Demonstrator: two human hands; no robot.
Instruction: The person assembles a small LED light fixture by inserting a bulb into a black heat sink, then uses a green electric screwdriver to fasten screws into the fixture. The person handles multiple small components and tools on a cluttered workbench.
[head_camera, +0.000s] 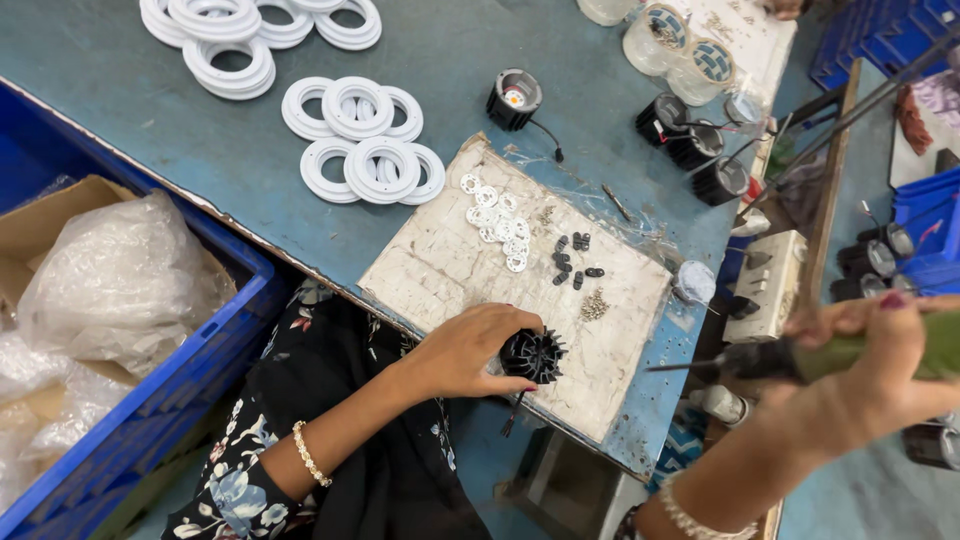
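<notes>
A blue-grey worktable fills the upper left of the frame, with a blue crate at lower left. A worn white board lies at centre. White rings are stacked above it; small white discs and dark clips are scattered on it. At lower centre a black finned heat sink is gripped on the board's edge by the left hand. At right, a green-handled screwdriver is clasped by the right hand, its tip held apart from the part. A fastening step appears in hand; tip alignment is called for next.
</notes>
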